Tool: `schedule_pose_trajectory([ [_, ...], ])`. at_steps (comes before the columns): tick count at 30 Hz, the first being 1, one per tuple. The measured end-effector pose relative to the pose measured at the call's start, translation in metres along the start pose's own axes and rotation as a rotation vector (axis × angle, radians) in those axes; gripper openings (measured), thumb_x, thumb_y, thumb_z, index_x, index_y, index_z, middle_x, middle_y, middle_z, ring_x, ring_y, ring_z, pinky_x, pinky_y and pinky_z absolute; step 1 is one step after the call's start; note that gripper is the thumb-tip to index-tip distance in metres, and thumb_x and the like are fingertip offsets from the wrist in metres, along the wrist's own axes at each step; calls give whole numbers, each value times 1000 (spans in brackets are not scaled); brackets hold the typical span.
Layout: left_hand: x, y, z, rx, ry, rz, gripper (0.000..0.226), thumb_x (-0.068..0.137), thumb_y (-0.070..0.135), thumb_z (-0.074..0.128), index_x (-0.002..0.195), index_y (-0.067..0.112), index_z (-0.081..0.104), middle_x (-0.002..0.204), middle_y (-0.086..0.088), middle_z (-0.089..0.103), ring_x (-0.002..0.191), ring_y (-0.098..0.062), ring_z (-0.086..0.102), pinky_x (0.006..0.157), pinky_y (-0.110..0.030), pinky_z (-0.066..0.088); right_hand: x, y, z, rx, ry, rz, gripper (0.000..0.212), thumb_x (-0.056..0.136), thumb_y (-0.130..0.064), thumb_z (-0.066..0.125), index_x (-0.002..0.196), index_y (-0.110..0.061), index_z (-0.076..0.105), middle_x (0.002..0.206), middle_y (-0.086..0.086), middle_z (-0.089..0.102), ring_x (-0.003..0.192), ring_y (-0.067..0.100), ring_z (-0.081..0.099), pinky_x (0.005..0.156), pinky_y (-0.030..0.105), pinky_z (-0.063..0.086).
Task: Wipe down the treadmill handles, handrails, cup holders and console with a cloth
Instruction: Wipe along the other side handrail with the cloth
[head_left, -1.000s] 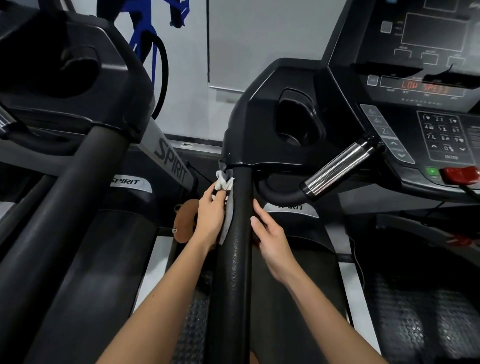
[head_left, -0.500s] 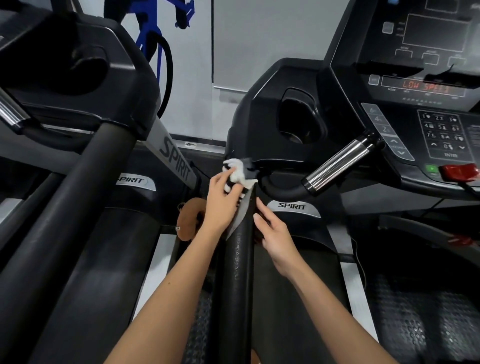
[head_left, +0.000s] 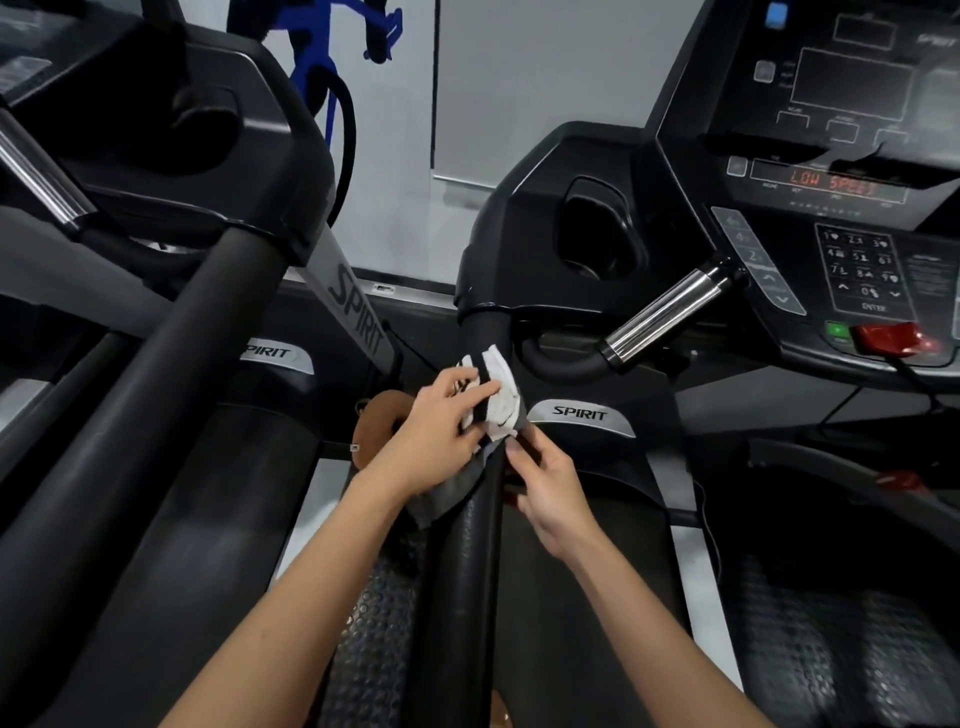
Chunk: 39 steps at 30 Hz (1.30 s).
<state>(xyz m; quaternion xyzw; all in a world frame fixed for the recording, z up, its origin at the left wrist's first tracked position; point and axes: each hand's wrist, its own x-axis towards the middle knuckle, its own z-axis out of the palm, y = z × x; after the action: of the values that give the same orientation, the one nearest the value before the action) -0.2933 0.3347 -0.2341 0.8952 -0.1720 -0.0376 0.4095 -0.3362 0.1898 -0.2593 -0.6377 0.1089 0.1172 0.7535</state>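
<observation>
Head view: black handrail (head_left: 462, 597), studded floor (head_left: 374, 623), grey wall (head_left: 519, 78).

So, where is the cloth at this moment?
In the head view the cloth sits near the centre, wrapped over the upper end of the handrail, held by the left hand, just below the cup holder.

Black handrail (head_left: 467, 597), cloth (head_left: 501, 397) draped over it
</observation>
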Motion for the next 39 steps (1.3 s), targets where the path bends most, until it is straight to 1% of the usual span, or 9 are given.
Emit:
schedule_pose_trajectory([
  [6, 23, 2, 4, -135, 20, -110, 48, 95, 22, 50, 142, 26, 36, 153, 1, 20, 142, -21, 18, 116, -34, 18, -6, -2, -1, 4, -5, 4, 42, 97, -11, 44, 137, -21, 42, 105, -15, 64, 86, -5, 66, 67, 20, 55],
  [10, -19, 2, 10, -88, 116, -13, 43, 90, 10, 56, 131, 22, 52, 140, 3, 38, 128, -19, 39, 105, -24, 29, -17, 4, -1, -14, -2, -4, 40, 96, -9, 46, 135, -20, 47, 118, 1, 65, 104, 14, 65, 86, 36, 55],
  [15, -71, 1, 22, 16, 187, 95, 47, 76, -6, 62, 113, 23, 65, 121, 14, 49, 118, -12, 45, 100, -18, 28, -26, 10, -2, -36, 20, -13, 41, 96, -2, 42, 130, -24, 52, 117, 0, 66, 105, 14, 64, 86, 32, 54],
  [20, -35, 7, 13, -32, 179, -8, 42, 85, 4, 60, 125, 18, 58, 133, 1, 48, 126, -16, 44, 101, -16, 27, -31, 12, -1, -20, 12, 3, 42, 96, -7, 47, 134, -24, 48, 120, -1, 64, 110, 17, 62, 94, 38, 51],
  [24, -12, 12, 6, -118, 76, -131, 50, 91, 21, 58, 139, 21, 43, 148, -1, 32, 137, -14, 29, 100, -12, 19, -35, 8, -2, -17, -26, -19, 45, 95, -6, 47, 137, -23, 43, 103, -15, 67, 99, 6, 64, 89, 32, 53],
  [28, -35, 14, 2, -94, 10, -96, 50, 89, 12, 60, 136, 20, 46, 147, 0, 31, 136, -14, 30, 101, -10, 19, -36, 10, 0, -22, -8, -7, 39, 95, -6, 47, 132, -21, 49, 106, -8, 69, 99, 9, 65, 86, 32, 54],
  [31, -67, 15, 7, 5, 5, -4, 50, 80, -5, 57, 121, 23, 59, 133, 3, 42, 123, -19, 42, 106, -26, 30, -38, 9, 1, -47, -9, -34, 38, 96, -4, 44, 117, -32, 59, 107, -7, 69, 102, 13, 65, 84, 31, 55],
  [33, -79, 18, 12, 70, 11, -8, 54, 76, -10, 52, 118, 23, 61, 130, 6, 43, 118, -18, 41, 101, -23, 29, -38, 9, 1, -39, 3, -39, 41, 95, -3, 44, 110, -38, 58, 102, -11, 70, 97, 9, 67, 77, 25, 55],
  [39, -44, 18, 13, 95, 52, -27, 47, 87, 6, 56, 132, 19, 50, 142, -2, 37, 128, -26, 36, 106, -28, 25, -38, 11, 2, 5, 9, -25, 38, 95, -3, 45, 130, -18, 51, 106, -7, 67, 99, 9, 65, 86, 27, 53],
])
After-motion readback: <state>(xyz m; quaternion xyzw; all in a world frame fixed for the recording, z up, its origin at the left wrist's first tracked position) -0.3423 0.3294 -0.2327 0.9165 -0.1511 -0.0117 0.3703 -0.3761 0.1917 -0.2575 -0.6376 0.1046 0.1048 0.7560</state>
